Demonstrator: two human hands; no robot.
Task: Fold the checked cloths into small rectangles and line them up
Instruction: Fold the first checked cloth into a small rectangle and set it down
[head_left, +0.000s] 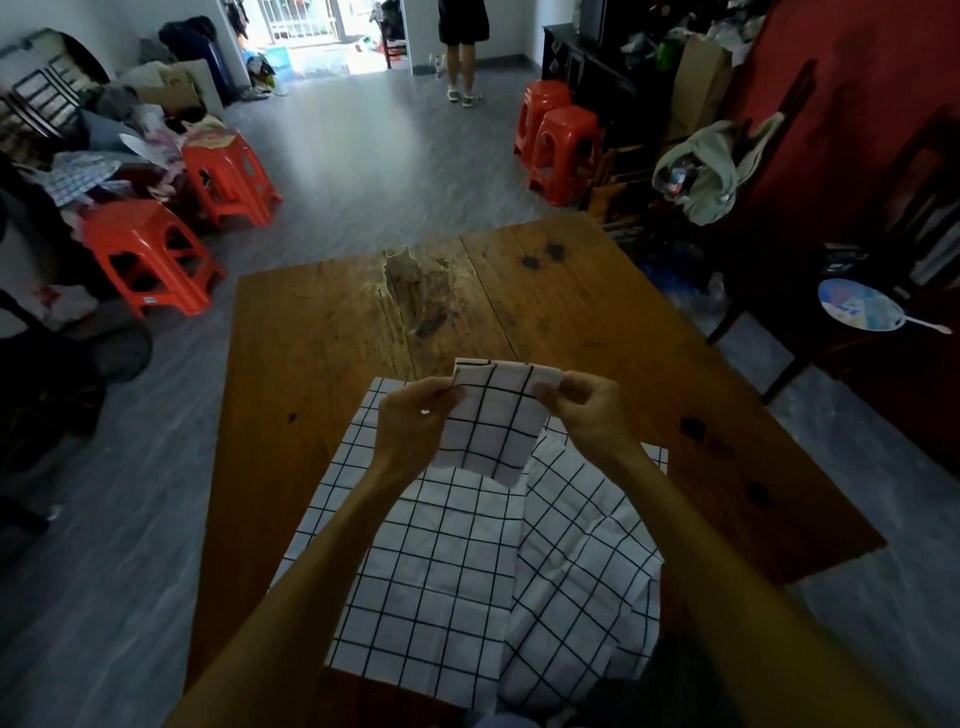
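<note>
Spread checked cloths (467, 571) cover the near part of the wooden table (311, 364), one overlapping the other on the right. Above them a person holds up a small folded checked cloth (493, 415), its lower edge hanging free. Left hand (415, 421) pinches its upper left corner, and right hand (587, 410) pinches the upper right corner. Orange stools (150, 254) stand on the far left floor, with more at the far right.

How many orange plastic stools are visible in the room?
4: two at the left, one near and one behind it; two at the right by the dark cabinet. Clutter may hide others.
</note>
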